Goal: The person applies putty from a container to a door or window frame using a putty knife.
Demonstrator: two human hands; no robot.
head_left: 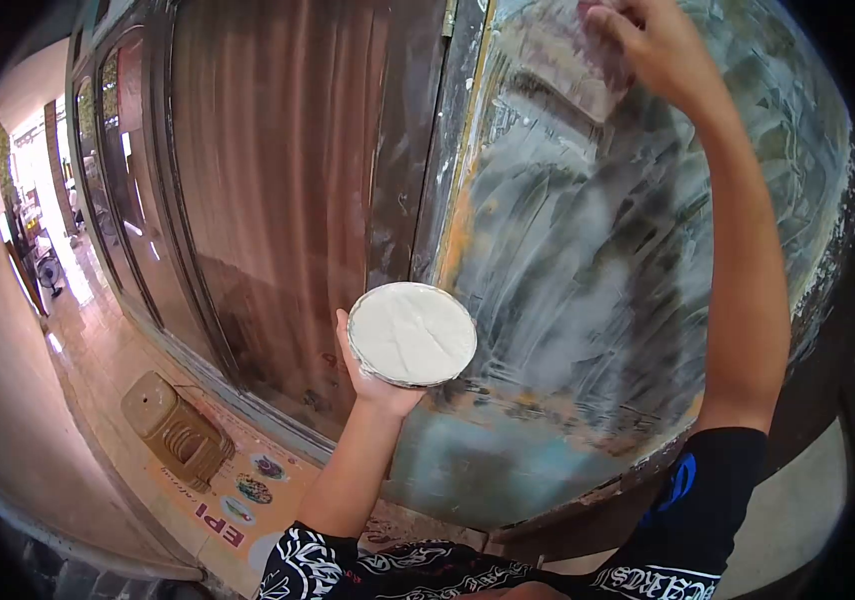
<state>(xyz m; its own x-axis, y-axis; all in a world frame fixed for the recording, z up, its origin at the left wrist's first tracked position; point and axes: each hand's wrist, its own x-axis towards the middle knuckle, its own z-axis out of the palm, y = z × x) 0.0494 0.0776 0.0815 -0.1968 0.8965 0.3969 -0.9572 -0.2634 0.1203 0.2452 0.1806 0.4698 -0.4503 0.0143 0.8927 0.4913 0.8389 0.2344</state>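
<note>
A round container (413,333) filled to the rim with smooth white paste rests on my left hand (378,385), which supports it from below, its fingers mostly hidden. Up at the top right, my right hand (648,40) pinches a flat, paste-stained pad or spreader (573,70) and holds it against a panel (588,260). Streaks and smears of whitish paste cover the dark grey-green panel, with orange and bare patches along its left and lower edges.
Left of the panel stands a dark-framed glass door with a brownish curtain (268,170) behind it. A brown plastic stool (178,430) and a printed orange banner (258,490) lie on the floor at lower left. Farther back is a fan (49,272) beside a bright opening.
</note>
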